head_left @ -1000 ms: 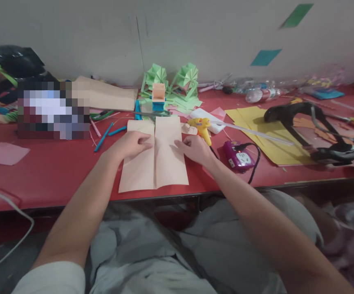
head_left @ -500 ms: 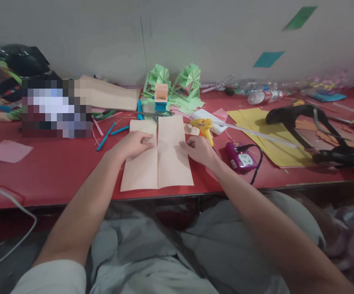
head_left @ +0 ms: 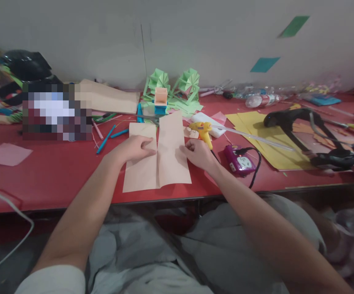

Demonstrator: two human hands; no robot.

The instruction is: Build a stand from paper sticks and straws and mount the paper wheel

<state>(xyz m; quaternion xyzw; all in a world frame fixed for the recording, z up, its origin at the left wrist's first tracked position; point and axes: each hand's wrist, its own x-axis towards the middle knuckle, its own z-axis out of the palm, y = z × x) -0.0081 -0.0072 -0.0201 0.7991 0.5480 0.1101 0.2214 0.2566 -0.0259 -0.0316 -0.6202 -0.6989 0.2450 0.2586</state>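
Note:
A sheet of beige paper [head_left: 172, 163] with a crease down its middle lies before me, its right half tilted up a little. My left hand [head_left: 138, 148] rests on the left half, fingers apart and reaching toward the crease. At the right edge, my right hand [head_left: 197, 151] pinches the paper between thumb and fingers. Just beyond that hand lies a yellow glue gun [head_left: 204, 130] with a long clear glue stick in its back.
A purple power socket box [head_left: 240, 160] with a black cord sits to the right, near yellow paper sheets [head_left: 263, 130] and a black strap-like frame [head_left: 302, 114]. Green folded-paper shapes [head_left: 189, 81] stand at the back. Blue rolled sticks [head_left: 106, 139] and pink paper [head_left: 7, 154] lie left.
The right half of the beige paper has lifted and turned slightly inward along the crease, with my right hand at its edge. My left hand has shifted slightly right.

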